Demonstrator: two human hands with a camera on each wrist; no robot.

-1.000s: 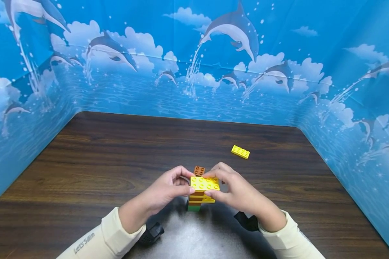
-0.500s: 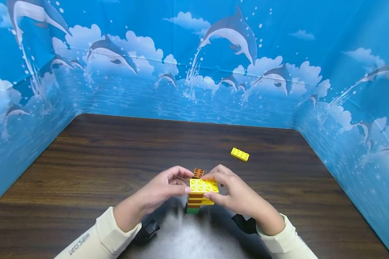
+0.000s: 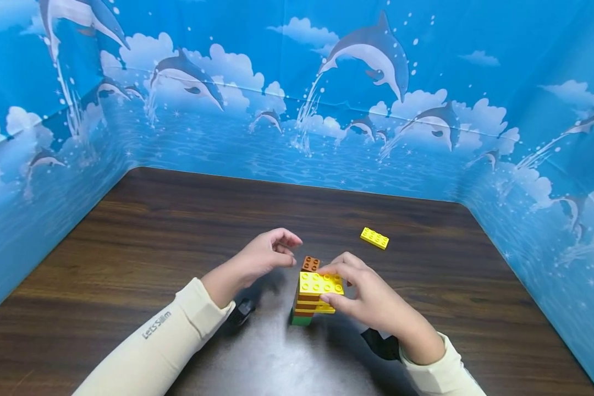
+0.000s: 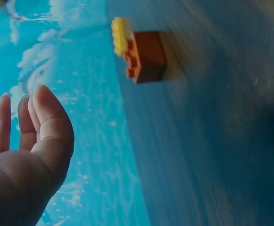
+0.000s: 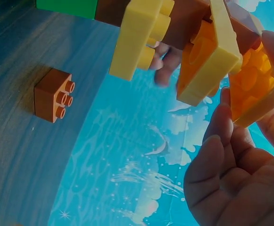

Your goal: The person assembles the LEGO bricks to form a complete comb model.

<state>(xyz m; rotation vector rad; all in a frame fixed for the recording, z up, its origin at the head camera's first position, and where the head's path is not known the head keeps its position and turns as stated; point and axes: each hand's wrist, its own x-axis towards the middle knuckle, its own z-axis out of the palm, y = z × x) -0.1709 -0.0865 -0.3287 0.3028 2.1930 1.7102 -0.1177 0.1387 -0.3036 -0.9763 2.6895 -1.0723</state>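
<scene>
A tower of toy building bricks stands upright on the table, with a green brick (image 3: 301, 320) at its foot and brown and yellow layers above. Its top is a yellow brick (image 3: 317, 285), whose right end my right hand (image 3: 371, 294) pinches between thumb and fingers. In the right wrist view, yellow pieces (image 5: 137, 40) jut out from the brown ones. My left hand (image 3: 262, 256) is in the air left of the tower, holding nothing, its fingers loosely bent. Behind the tower a separate brown brick (image 3: 311, 263) sits on the table, also seen beside the tower in the right wrist view.
Farther back on the right, a flat yellow brick (image 3: 374, 238) lies on the dark wooden table (image 3: 178, 236). A blue dolphin-print backdrop (image 3: 227, 137) surrounds the table's back and sides.
My left hand has come off the tower's left side and moved up and away from it. My right hand stays at the top yellow brick.
</scene>
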